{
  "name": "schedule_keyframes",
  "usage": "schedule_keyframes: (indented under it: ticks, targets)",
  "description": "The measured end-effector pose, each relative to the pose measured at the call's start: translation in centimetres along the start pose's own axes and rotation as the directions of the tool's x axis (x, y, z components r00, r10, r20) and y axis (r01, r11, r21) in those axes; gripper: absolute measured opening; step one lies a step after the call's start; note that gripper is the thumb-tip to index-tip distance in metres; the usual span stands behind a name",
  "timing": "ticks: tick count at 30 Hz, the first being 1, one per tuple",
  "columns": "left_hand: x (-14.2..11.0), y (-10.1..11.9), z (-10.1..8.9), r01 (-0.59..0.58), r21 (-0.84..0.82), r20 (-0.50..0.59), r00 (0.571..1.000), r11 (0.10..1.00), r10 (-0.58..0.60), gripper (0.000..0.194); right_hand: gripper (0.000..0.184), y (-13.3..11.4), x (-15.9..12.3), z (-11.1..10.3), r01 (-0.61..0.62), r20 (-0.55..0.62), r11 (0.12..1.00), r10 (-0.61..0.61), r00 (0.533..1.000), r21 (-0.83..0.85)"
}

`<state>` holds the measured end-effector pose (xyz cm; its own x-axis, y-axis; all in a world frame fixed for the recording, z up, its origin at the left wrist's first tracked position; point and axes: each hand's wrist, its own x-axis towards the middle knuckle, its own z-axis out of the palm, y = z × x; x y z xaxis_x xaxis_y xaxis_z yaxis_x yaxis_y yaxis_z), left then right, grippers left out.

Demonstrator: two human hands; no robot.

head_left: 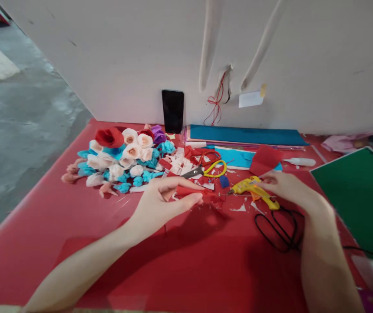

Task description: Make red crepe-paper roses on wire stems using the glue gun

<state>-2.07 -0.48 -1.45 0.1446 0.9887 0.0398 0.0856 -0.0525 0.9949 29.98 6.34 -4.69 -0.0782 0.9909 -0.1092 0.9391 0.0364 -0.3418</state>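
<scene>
My left hand (169,202) is closed around a rolled piece of red crepe paper (189,191), shaped like a paper flower. A thin stem or wire seems to run from it to the right. My right hand (282,187) has its fingers closed at the back of a yellow hot glue gun (246,184), whose nozzle points left toward the red paper. An orange light shows on the gun, and its black cord (279,234) loops below. Just behind the red paper lie scissors (202,170) with red and yellow handles, among red and white paper scraps (178,161).
Red, white, blue and purple paper flowers (130,152) crowd the left. A phone (173,111) leans on the wall. Behind lie folded blue paper (248,134), a red paper piece (264,160) and a white glue bottle (300,161). A green board (362,195) lies at right.
</scene>
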Motion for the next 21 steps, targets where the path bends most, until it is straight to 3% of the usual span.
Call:
schedule_keyframes:
  ticks: [2,5,6,8,10,12,17,21]
  targets:
    - [-0.1,0.0,0.0,-0.014,0.042,0.048,0.999,0.999,0.012,0.005,0.02,-1.5,-0.9,-1.6,-0.059,-0.168,0.998,0.061,0.984,0.021]
    - [-0.2,-0.1,0.3,-0.079,0.103,0.136,0.989,0.992,0.064,0.005,0.022,-4.9,-3.7,-3.0,-0.041,-0.408,0.996,0.069,0.91,0.076]
    - [-0.3,-0.1,0.4,-0.097,0.122,0.155,0.985,0.988,0.077,0.006,0.02,-6.2,-4.8,-3.1,0.004,-0.457,0.995,0.041,0.888,0.097]
    - [-0.4,-0.1,0.6,-0.126,0.155,0.178,0.979,0.98,0.098,0.006,0.012,-8.7,-6.8,-2.5,0.26,-0.537,0.959,-0.16,0.828,0.114]
    - [-0.4,0.1,0.8,-0.153,0.169,0.2,0.973,0.974,0.118,0.006,0.013,-10.6,-8.3,-1.3,0.557,-0.502,0.821,-0.431,0.75,0.127]
    - [-0.5,0.2,0.8,-0.17,0.165,0.214,0.968,0.971,0.133,0.006,0.021,-11.9,-8.9,0.0,0.685,-0.448,0.718,-0.576,0.684,0.122]
    - [-0.7,0.2,0.8,-0.112,0.122,0.247,0.966,0.986,0.079,0.006,0.023,-12.7,-8.5,1.9,0.713,-0.498,0.701,-0.61,0.616,0.025]
    - [-0.8,0.1,0.9,-0.132,0.129,0.26,0.961,0.983,0.095,0.005,0.019,-12.8,-8.3,1.8,0.708,-0.503,0.703,-0.588,0.633,0.07]
